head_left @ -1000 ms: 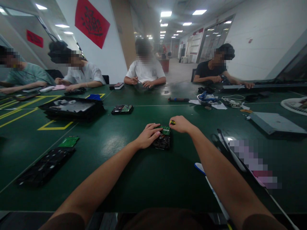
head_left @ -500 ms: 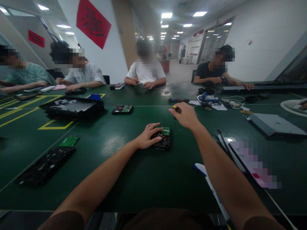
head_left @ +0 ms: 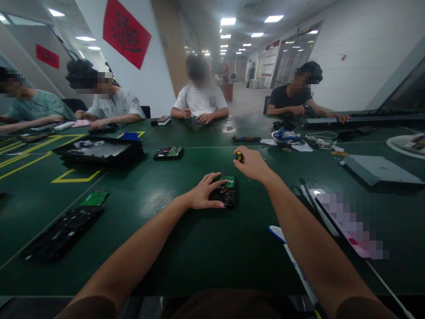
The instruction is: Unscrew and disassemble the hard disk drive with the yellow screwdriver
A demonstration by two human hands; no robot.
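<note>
A hard drive (head_left: pixel 226 193) with a green circuit board on its far part lies on the green table in front of me. My left hand (head_left: pixel 206 193) grips it from the left, thumb along the near edge and fingers over the far edge. Right of the drive and slightly beyond it, my right hand (head_left: pixel 252 163) is closed around a yellow-and-black screwdriver (head_left: pixel 239 157), held above the table. The screwdriver's shaft is hard to make out. A few tiny bits, perhaps screws, lie beside the drive.
Another hard drive (head_left: pixel 168 153) lies farther off, near a black tray (head_left: pixel 99 150). At left are a black casing (head_left: pixel 63 232) and a green circuit board (head_left: pixel 95 198). A grey metal box (head_left: pixel 381 170) and a phone-like slab (head_left: pixel 343 226) lie right. Several people sit across the table.
My left thumb has slid from the drive's top down to its near edge. My right hand has tilted the screwdriver and moved slightly; the drive stays in place.
</note>
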